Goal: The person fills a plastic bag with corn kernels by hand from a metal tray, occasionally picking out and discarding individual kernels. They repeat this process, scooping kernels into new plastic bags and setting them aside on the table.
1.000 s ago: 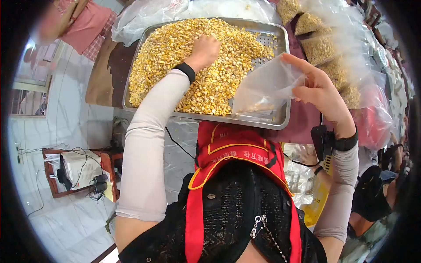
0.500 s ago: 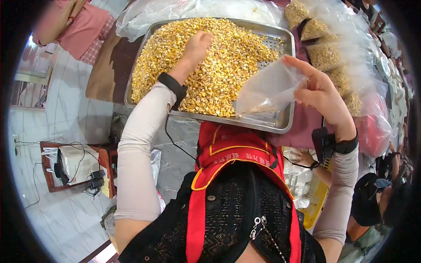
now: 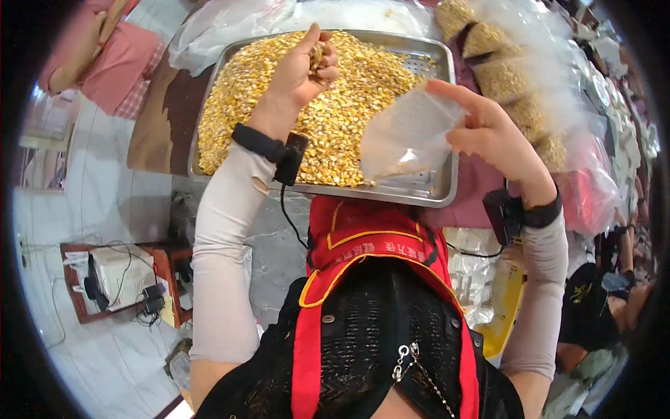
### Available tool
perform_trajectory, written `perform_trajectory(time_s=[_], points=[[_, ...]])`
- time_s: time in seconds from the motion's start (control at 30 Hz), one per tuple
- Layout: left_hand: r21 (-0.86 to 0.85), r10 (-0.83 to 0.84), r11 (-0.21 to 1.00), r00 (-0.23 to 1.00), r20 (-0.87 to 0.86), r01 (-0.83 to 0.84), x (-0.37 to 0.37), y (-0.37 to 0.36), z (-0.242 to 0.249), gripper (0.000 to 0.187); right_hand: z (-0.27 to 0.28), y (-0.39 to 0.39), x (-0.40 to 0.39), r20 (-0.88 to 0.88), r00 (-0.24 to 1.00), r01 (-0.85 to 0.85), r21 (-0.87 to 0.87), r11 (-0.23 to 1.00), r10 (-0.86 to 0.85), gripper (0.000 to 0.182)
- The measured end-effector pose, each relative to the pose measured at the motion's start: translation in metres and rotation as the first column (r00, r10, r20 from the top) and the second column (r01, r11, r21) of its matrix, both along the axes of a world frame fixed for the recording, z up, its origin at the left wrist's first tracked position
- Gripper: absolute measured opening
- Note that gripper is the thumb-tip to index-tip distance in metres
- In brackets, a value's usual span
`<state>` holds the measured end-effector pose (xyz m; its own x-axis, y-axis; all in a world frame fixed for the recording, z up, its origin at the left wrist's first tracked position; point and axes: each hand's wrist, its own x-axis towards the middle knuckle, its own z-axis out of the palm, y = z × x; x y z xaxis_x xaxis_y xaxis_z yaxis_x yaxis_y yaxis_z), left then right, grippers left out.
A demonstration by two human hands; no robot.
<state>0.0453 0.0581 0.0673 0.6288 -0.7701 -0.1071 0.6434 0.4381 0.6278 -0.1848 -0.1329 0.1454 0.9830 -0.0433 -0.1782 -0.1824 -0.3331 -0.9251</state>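
Observation:
A wide metal tray (image 3: pixel 423 64) with a perforated base holds a big heap of yellow corn kernels (image 3: pixel 335 126). My left hand (image 3: pixel 299 77) is raised just over the heap, palm turned up, its fingers curled around a small handful of kernels. At the tray's right side my right hand (image 3: pixel 499 133) pinches the top edge of a clear plastic bag (image 3: pixel 405 136) between thumb and fingers, with the index finger stretched along its rim. The bag hangs over the bare right part of the tray, with little visible at its bottom.
Several filled clear bags (image 3: pixel 504 78) stand in a row right of the tray. Plastic sheeting (image 3: pixel 227 28) lies behind it. A person in a pink top (image 3: pixel 115 63) stands at the far left. A yellow crate (image 3: pixel 506 314) is at my lower right.
My left hand has turned palm up from the heap and now holds kernels. The right hand keeps the bag at the same side of the tray. The whole view has shifted slightly.

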Motion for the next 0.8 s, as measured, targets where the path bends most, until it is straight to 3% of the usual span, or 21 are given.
perform_trajectory(time_s=[0.13,0.17,0.23,0.27,0.3,0.37,0.43,0.5,0.6,0.63,0.7,0.8], points=[[-0.036,-0.197,0.978,0.964,0.180,0.207,-0.025,-0.023,0.043,0.026,-0.005,0.001,0.005,0.013,1.000,-0.016,-0.030,0.999,0.016,0.062],[-0.033,-0.202,0.977,0.963,0.178,0.211,-0.031,-0.028,0.049,0.026,-0.006,0.001,0.007,0.029,0.999,-0.022,-0.024,0.999,0.022,0.062],[-0.126,-0.350,0.917,0.915,0.199,0.378,-0.059,-0.039,0.066,0.028,-0.007,-0.001,0.008,0.031,0.999,-0.030,-0.023,0.999,0.030,0.062],[0.069,-0.218,0.976,0.956,0.194,0.208,-0.077,-0.046,0.071,0.030,-0.006,-0.001,0.008,0.031,0.999,-0.041,-0.027,0.999,0.042,0.063],[0.072,-0.223,0.974,0.955,0.194,0.213,-0.088,-0.051,0.073,0.030,-0.005,0.000,0.007,0.032,0.999,-0.037,-0.025,0.999,0.037,0.063],[0.257,-0.171,0.965,0.880,0.443,0.058,-0.103,-0.059,0.075,0.033,-0.005,0.001,0.005,0.031,1.000,0.002,-0.031,1.000,-0.001,0.062],[0.243,-0.113,0.970,0.839,0.532,-0.023,-0.107,-0.069,0.062,0.035,-0.007,-0.001,0.003,0.032,0.999,0.005,-0.028,1.000,-0.004,0.062],[0.040,-0.011,0.999,0.685,0.729,-0.026,-0.108,-0.073,0.054,0.038,-0.008,-0.003,0.003,0.033,0.999,0.005,-0.026,1.000,-0.004,0.062],[0.053,0.028,0.991,0.575,0.817,-0.123,-0.111,-0.073,0.056,0.040,-0.010,-0.006,0.002,0.028,0.999,-0.016,-0.013,1.000,0.016,0.062],[0.056,0.026,0.991,0.575,0.818,-0.124,-0.110,-0.073,0.061,0.040,-0.011,-0.007,0.001,0.029,1.000,-0.003,-0.008,1.000,0.004,0.062],[0.171,-0.032,0.978,0.721,0.692,-0.121,-0.104,-0.069,0.071,0.035,-0.013,-0.008,-0.001,0.032,0.999,0.006,0.000,1.000,-0.006,0.062],[0.212,-0.041,0.966,0.723,0.690,-0.148,-0.060,-0.066,0.055,0.037,-0.008,-0.012,-0.007,0.039,0.999,0.006,-0.002,1.000,-0.006,0.063]])
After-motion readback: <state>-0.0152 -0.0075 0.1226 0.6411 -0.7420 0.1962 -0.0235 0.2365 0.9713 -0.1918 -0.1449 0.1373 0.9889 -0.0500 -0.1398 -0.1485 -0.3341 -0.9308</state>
